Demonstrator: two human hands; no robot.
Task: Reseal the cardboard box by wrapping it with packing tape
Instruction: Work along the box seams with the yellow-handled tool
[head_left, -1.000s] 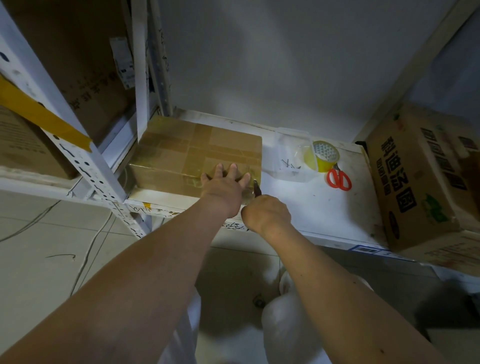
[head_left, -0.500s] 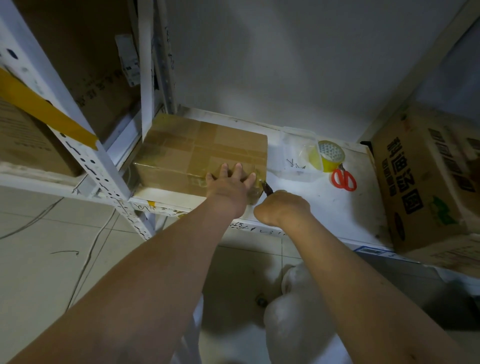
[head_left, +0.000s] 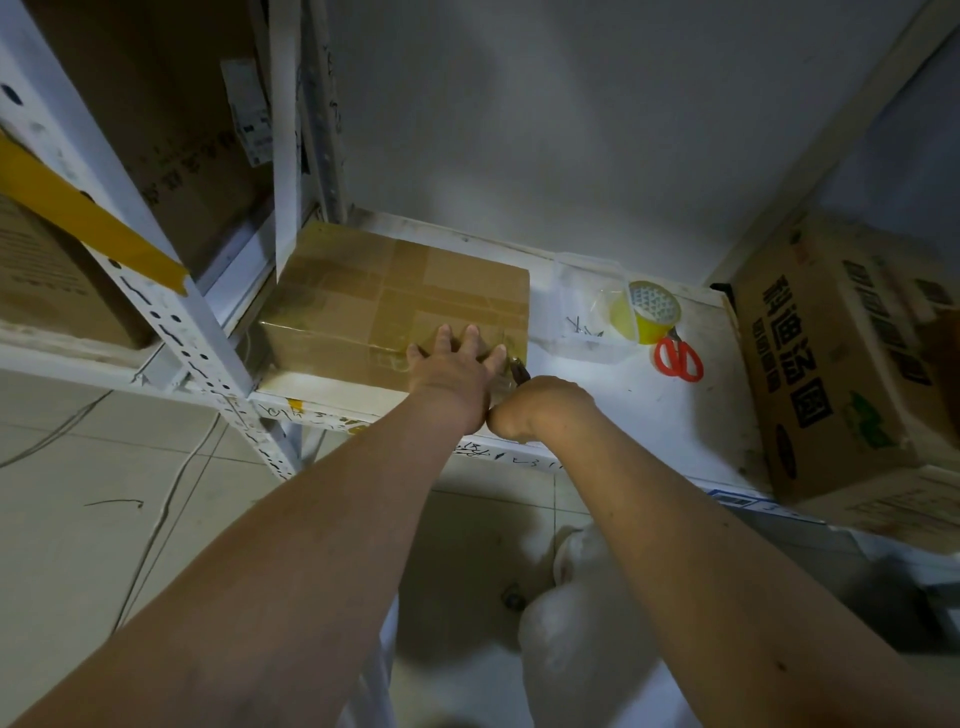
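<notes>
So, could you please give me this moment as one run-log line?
left hand: flat on box | right hand: holds dark tool at box corner | scissors: unused

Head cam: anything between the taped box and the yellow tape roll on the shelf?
Yes. In the head view a clear plastic bag lies between the box and the tape roll; the shelf shows bare nearer the front edge.

The box sits at the shelf's far left. To its right lie a tape roll and scissors, near each other. A carton stands at far right.
</notes>
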